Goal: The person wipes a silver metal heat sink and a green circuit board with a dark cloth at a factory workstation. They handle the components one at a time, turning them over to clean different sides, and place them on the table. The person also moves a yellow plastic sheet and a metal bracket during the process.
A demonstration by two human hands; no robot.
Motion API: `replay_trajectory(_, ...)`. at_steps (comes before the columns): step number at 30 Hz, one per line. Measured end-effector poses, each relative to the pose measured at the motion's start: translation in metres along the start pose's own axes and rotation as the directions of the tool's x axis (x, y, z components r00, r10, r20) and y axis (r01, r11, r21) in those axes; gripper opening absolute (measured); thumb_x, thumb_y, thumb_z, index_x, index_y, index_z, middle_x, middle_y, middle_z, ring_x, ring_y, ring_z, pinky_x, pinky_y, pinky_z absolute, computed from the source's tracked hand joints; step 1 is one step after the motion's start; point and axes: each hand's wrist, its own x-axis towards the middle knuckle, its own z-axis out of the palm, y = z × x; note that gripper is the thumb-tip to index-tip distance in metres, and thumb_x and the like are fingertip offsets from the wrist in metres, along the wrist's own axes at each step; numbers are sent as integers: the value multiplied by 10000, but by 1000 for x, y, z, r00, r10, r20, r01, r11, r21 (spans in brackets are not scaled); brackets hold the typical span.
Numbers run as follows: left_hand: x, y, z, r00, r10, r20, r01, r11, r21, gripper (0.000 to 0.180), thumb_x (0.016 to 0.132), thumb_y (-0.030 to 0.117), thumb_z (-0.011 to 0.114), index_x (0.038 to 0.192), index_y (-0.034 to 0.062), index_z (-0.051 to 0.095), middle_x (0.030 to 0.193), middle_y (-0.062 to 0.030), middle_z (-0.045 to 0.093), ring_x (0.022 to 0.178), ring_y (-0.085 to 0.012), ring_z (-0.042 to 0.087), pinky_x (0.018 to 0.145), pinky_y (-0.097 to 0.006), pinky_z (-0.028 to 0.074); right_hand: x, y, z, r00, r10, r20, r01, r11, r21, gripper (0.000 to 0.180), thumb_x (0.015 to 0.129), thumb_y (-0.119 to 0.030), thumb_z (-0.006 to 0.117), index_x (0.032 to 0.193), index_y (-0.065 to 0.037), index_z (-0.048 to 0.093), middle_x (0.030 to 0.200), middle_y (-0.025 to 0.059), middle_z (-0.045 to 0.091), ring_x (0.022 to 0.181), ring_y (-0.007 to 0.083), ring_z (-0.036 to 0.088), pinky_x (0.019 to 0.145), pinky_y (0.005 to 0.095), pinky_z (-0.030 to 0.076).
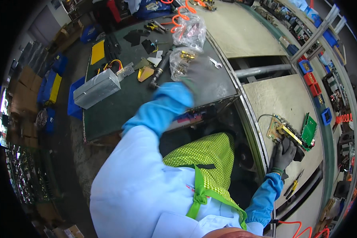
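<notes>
My left hand [204,74], in a dark glove and blue sleeve cuff, is smeared by motion over the dark green bench; its fingers cannot be made out. Beside it lie a clear plastic bag [177,68] with brass-coloured parts and an open-end wrench [215,62]. A black angled power driver [161,66] rests to the left of the bag. My right hand [283,154], in a grey glove, is closed on the near end of a circuit board assembly [288,133] on the pale worktop. A green circuit board [309,130] stands tilted at the assembly's right side.
A grey metal box [97,89] with wires sits at the bench's left edge. Yellow-handled pliers [294,188] lie near my right wrist. An orange coiled hose [181,18] hangs at the back. Small red and blue bins [313,89] line the right side. A gap with a metal tube [261,71] splits the worktop.
</notes>
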Motion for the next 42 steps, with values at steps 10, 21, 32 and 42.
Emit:
replay_trajectory(10,-11,-174,-71,654,-713,253,447,634,631,716,722,383,669,1281,-7,447,1174,-228,604,1112,-350,587,908,-450,483,6,-16,-3,997,-57,-59,54,997,-52,658,785,-446,630,1288,-47,489,1260,201,515,1213,385,442,1041,481,342)
replay_trajectory(21,-34,-103,-174,875,-427,-230,425,903,-59,524,738,279,750,1125,28,500,897,-125,637,762,-222,621,695,-373,504,-8,-5,-14,999,-12,-45,11,1000,-23,617,724,-298,673,1270,-63,509,1263,158,527,1248,363,419,1075,462,308)
replay_trajectory(32,73,135,-140,880,67,470,347,586,-733,439,816,230,695,1173,54,509,819,-23,579,690,-114,567,627,-256,472,1,-11,-6,996,93,8,-93,995,45,645,729,-407,670,1271,-96,510,1322,123,495,1301,330,364,1083,478,252)
replay_trajectory(42,305,329,62,893,241,380,250,437,-864,312,808,355,743,931,101,608,721,0,581,623,-116,568,562,-282,478,1,-22,-30,991,128,27,-131,975,182,682,683,-340,701,1281,-91,489,1311,120,468,1301,339,341,1084,535,212)
